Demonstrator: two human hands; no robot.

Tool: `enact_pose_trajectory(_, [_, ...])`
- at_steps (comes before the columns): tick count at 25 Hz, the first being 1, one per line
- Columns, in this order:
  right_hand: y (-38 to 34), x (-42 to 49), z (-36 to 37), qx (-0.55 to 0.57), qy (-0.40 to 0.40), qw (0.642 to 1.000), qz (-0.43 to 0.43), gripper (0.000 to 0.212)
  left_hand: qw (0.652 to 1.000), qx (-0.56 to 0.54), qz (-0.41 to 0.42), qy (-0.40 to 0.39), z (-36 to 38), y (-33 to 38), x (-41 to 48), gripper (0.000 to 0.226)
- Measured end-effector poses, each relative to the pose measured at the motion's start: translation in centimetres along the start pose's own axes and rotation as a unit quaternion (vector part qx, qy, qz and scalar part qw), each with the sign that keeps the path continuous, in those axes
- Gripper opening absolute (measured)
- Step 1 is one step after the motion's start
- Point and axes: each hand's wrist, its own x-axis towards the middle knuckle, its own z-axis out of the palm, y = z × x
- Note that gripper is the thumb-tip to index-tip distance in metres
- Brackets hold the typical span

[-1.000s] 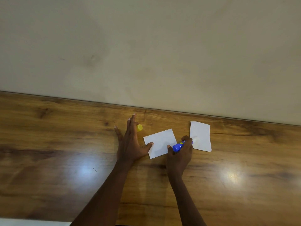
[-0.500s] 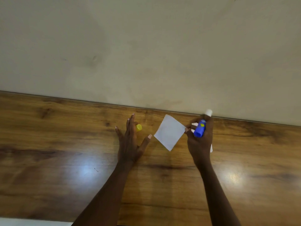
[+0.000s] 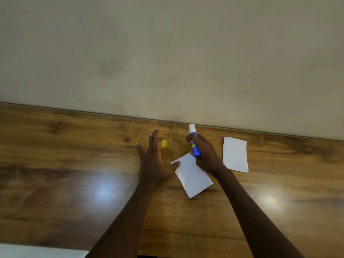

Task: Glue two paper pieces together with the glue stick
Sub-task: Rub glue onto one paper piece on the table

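My left hand (image 3: 153, 162) lies flat and spread, thumb pinning the near paper (image 3: 192, 176). My right hand (image 3: 205, 156) grips the glue stick (image 3: 194, 141), tip up. Second paper (image 3: 235, 154) lies well right. Keep the thumb firm; coat edges evenly.

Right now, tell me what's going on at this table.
A person is gluing paper. The right hand holds the uncapped blue glue stick, tip pointing away, while also resting on the near paper piece. The left hand lies flat, thumb touching that piece. The yellow cap and second paper piece lie apart.
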Motion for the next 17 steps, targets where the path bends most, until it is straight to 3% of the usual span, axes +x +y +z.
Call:
enact_pose_trajectory(2, [-0.6,-1.1,0.8,0.066,0.134,0.989,0.014,0.028,1.0,0.003,0.0,-0.005,-0.1,0.0,0.0,0.106])
enact_pose_trajectory(4, [-1.7,-2.7,1.9,0.274,0.232,0.932,0.051,0.015,1.0,0.009,-0.006,-0.011,-0.1,0.0,0.0,0.107])
enact_pose_trajectory(6, [-2.8,-4.2,3.4,0.449,0.248,0.852,0.104,0.016,1.0,0.014,-0.005,-0.012,0.0,0.0,-0.2,0.111])
enact_pose_trajectory(8, [-3.2,-5.0,4.6,0.52,0.231,0.807,0.159,0.021,1.0,0.007,0.001,-0.008,0.0,0.0,-0.3,0.11])
enact_pose_trajectory(12, [-3.5,-5.1,4.8,0.529,0.21,0.802,0.184,0.02,1.0,-0.016,0.008,-0.021,-0.5,0.5,-0.6,0.107])
enact_pose_trajectory(17, [-3.5,-5.0,4.7,0.494,0.2,0.824,0.194,0.017,0.999,0.003,0.021,-0.025,-0.5,0.2,-2.0,0.116])
